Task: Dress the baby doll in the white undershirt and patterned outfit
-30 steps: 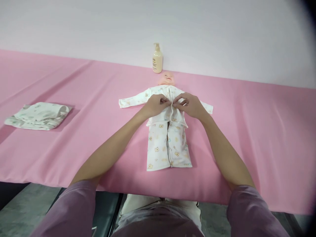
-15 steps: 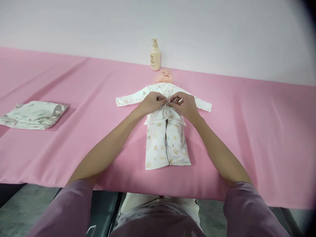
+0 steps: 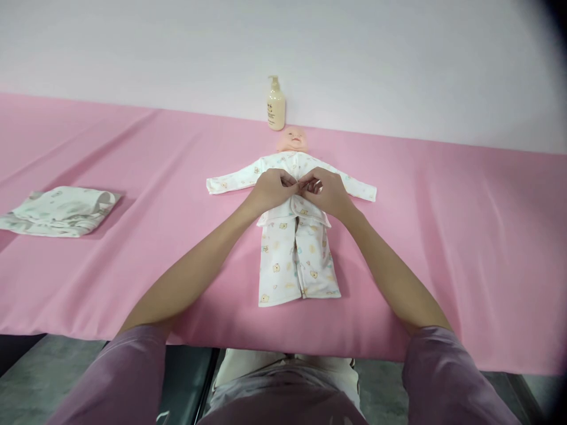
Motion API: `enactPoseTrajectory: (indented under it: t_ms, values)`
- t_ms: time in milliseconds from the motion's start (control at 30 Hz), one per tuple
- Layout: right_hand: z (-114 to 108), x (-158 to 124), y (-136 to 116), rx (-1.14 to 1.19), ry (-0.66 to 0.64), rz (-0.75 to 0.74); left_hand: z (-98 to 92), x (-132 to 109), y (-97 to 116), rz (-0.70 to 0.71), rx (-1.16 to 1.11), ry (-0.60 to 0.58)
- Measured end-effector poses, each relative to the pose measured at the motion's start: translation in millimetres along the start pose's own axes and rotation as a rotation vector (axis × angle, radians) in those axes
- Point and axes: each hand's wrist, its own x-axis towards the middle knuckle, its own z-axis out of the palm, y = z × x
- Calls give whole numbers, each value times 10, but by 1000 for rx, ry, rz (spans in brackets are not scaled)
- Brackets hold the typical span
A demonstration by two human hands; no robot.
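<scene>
A baby doll [image 3: 293,138] lies on its back, dressed in a white baby jacket [image 3: 239,177] with small bear prints and both sleeves spread sideways. Matching trousers [image 3: 278,265] extend below the jacket's hem. Over the middle of the chest, my left hand [image 3: 275,188] pinches the jacket's front edge. My right hand [image 3: 326,190] pinches the same front opening from the other side, its fingertips meeting those of the left. Whatever fastening sits between the fingertips is hidden by them.
Behind the doll's head a cream pump bottle [image 3: 276,106] stands against the white wall [image 3: 398,65]. A folded white printed cloth [image 3: 62,209] lies at the left. Pink cloth [image 3: 443,254] covers the table, whose front edge is close to my body.
My fingertips have come closer together at the jacket's front. The view has tilted slightly, so the bottle and doll appear a little lower.
</scene>
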Motion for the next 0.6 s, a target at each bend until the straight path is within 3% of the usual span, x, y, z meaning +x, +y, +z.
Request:
enactPoseTrajectory:
  t_ms: [133, 267, 400, 600]
  values:
    - [-69, 5, 32, 133, -66, 52, -83, 26, -13, 3, 2, -99]
    - [-17, -1, 94, 162, -10, 72, -172, 53, -13, -44, -56, -169]
    - [101, -31, 151, 137, 104, 48, -184, 59, -15, -102, -107, -157]
    - [147, -64, 181, 138, 101, 60, -125, 25, -47, -100, -132, -109]
